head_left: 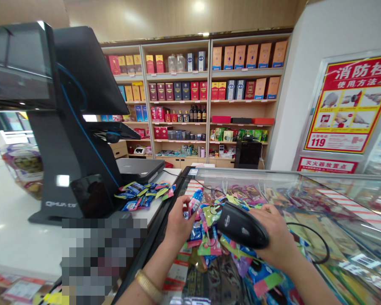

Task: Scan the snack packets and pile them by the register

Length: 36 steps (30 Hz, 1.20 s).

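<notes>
My left hand (178, 223) pinches a small blue-and-pink snack packet (196, 201) between thumb and fingers and holds it upright. In my right hand (278, 236) is a black barcode scanner (241, 226), its head pointing left toward that packet. Under both hands lies a pile of small blue, green and pink snack packets (209, 245) on the glass-topped counter. The scanner and my right hand hide part of this pile. A second heap of similar packets (146, 194) lies to the left, beside the checkout terminal.
A large black checkout terminal (79, 140) stands on the white counter (9, 241) at the left. The scanner's black cable (327, 245) loops at the right. Behind are shelves (178, 102) of boxed goods and bottles. A red-and-yellow sign (352, 103) hangs on the right wall.
</notes>
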{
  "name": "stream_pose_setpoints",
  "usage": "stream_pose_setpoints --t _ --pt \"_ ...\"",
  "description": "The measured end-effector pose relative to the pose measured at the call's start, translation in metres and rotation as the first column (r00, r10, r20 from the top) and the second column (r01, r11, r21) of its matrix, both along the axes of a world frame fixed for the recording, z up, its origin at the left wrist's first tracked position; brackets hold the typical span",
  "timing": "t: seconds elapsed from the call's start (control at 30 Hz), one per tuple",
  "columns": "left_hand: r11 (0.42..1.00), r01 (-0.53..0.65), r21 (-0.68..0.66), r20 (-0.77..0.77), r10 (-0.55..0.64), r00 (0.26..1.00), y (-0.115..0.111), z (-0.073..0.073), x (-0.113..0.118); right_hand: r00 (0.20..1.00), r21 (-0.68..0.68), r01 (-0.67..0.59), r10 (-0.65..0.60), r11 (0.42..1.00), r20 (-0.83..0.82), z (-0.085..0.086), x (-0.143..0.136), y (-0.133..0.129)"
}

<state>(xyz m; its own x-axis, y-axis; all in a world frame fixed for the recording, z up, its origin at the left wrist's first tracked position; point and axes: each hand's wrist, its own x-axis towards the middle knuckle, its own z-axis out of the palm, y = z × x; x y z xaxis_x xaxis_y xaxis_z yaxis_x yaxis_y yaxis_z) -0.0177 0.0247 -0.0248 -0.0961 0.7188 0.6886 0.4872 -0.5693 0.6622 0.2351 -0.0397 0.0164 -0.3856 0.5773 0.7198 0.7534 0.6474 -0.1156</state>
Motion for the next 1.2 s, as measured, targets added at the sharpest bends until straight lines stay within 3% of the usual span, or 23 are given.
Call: stream_pose_setpoints --t 0.2,0.4,0.53,0.7,0.8,0.9,0.97,1.03,1.1,1.2 --pt "0.976 0.21 -0.061 0.043 -0.208 0.977 -0.005 -0.005 0.01 0.992 0.152 0.125 -0.122 0.98 -0.028 -0.005 0.021 0.012" --pt "0.945 0.323 -0.046 0.167 -0.311 0.936 -0.026 0.008 0.022 0.972 0.284 0.234 -0.228 0.93 -0.055 -0.011 0.038 0.024" --pt "0.856 0.504 -0.112 -0.113 -0.515 0.85 -0.037 0.017 0.022 0.958 0.236 0.285 -0.273 0.929 -0.083 -0.013 0.04 0.026" --pt "0.869 0.447 -0.215 -0.54 -0.486 0.687 -0.043 0.018 0.026 0.965 0.284 0.26 -0.261 0.923 -0.035 -0.016 0.043 0.03" --pt "0.868 0.442 -0.226 -0.621 -0.478 0.622 -0.047 0.018 0.028 0.969 0.305 0.233 -0.248 0.924 0.012 -0.018 0.046 0.033" --pt "0.875 0.448 -0.183 -0.58 -0.464 0.669 -0.045 0.018 0.026 0.972 0.32 0.199 -0.228 0.926 0.054 -0.02 0.047 0.035" --pt "0.937 0.334 -0.099 -0.499 -0.337 0.798 -0.035 0.017 0.019 0.974 0.311 0.184 -0.215 0.932 0.066 -0.021 0.046 0.036" --pt "0.998 0.066 -0.02 -0.4 -0.068 0.914 -0.018 0.017 0.007 0.973 0.288 0.211 -0.23 0.934 0.034 -0.022 0.046 0.037" --pt "0.975 -0.221 -0.008 -0.371 0.203 0.906 0.005 0.018 -0.01 0.97 0.283 0.229 -0.242 0.931 0.012 -0.023 0.046 0.038" --pt "0.838 -0.541 -0.077 -0.435 0.46 0.774 0.036 0.022 -0.037 0.971 0.293 0.211 -0.233 0.933 0.044 -0.025 0.046 0.04"
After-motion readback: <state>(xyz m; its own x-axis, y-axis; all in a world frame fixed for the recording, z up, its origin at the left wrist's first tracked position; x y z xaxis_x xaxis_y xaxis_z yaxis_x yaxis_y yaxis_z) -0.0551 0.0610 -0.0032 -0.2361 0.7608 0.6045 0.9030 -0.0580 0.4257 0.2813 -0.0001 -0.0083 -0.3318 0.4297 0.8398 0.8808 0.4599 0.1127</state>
